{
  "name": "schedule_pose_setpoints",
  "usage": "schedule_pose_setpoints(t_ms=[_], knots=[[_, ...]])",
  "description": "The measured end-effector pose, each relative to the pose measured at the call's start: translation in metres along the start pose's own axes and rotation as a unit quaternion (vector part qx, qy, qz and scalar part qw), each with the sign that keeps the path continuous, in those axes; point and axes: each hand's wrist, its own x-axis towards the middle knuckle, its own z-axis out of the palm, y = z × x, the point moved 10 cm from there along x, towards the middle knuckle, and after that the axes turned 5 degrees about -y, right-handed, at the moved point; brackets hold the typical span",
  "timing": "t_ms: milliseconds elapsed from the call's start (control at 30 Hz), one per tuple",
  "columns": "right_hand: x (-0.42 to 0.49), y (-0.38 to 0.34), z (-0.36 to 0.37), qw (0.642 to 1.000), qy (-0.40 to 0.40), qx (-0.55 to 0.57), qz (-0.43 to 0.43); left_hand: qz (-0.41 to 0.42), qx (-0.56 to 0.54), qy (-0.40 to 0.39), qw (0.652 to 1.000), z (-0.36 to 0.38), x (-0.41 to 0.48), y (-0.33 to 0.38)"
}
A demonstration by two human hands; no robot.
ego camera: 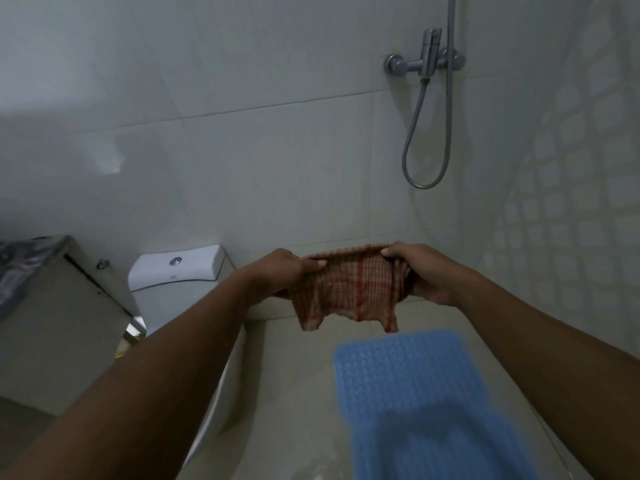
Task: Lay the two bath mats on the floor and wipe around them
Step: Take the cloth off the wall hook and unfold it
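Observation:
A red-and-white checked cloth (346, 289) hangs stretched between my two hands at about waist height, in front of the tiled wall. My left hand (280, 271) grips its left top corner and my right hand (420, 271) grips the right top corner, with extra cloth bunched in that palm. Below the cloth a blue studded bath mat (405, 372) lies flat on the beige floor. A second blue mat (450, 441) lies nearer to me; it appears to overlap the first one's near end and is blurred.
A white toilet with its cistern (178, 268) stands at the left, its bowl behind my left forearm. A metal cabinet (59, 306) is further left. A chrome shower mixer (426, 60) with a looping hose is on the wall above right.

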Motion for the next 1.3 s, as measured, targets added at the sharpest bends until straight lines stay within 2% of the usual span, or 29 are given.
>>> schedule_pose_setpoints(t_ms=[100,233,367,433,533,633,733,800,900,1067,1100,1200,1233,1300], knots=[[0.0,-0.011,0.001,1.0,0.004,0.01,-0.002,0.002,-0.081,-0.007,0.997,-0.001,-0.003,-0.003],[-0.003,-0.016,-0.007,1.0,0.009,-0.009,0.013,-0.016,-0.094,-0.037,0.995,0.004,-0.005,-0.007],[-0.004,-0.014,-0.006,0.998,0.005,-0.032,0.046,-0.048,-0.114,-0.006,0.992,0.013,-0.001,-0.003],[-0.002,-0.017,0.001,0.999,-0.017,-0.001,0.05,-0.052,-0.157,0.005,0.986,0.023,0.006,0.001],[-0.002,-0.02,0.014,0.995,-0.07,0.017,0.071,-0.049,-0.245,-0.025,0.968,0.045,0.019,0.008],[-0.006,-0.021,0.023,0.986,-0.134,-0.017,0.094,-0.049,-0.281,-0.063,0.956,0.065,0.03,0.016],[-0.008,-0.023,0.017,0.98,-0.155,-0.073,0.101,-0.028,-0.269,-0.074,0.96,0.078,0.033,0.027],[-0.008,-0.027,0.006,0.983,-0.141,-0.074,0.089,-0.017,-0.266,-0.07,0.961,0.086,0.037,0.032],[-0.005,-0.028,-0.02,0.989,-0.113,-0.058,0.077,-0.02,-0.319,-0.042,0.946,0.097,0.047,0.034],[0.011,-0.021,-0.095,0.993,0.032,-0.102,0.045,-0.024,-0.417,0.004,0.908,0.107,0.055,0.035],[0.013,-0.011,-0.102,0.991,0.022,-0.117,0.064,-0.019,-0.434,0.0,0.901,0.11,0.055,0.038],[0.016,0.025,-0.092,0.982,-0.114,-0.087,0.121,-0.016,-0.467,-0.014,0.884,0.122,0.054,0.045],[0.016,0.03,-0.083,0.979,-0.155,-0.062,0.116,-0.02,-0.469,-0.017,0.883,0.128,0.053,0.045],[0.022,0.034,-0.071,0.981,-0.175,0.005,0.086,-0.031,-0.453,-0.005,0.891,0.135,0.055,0.036]])
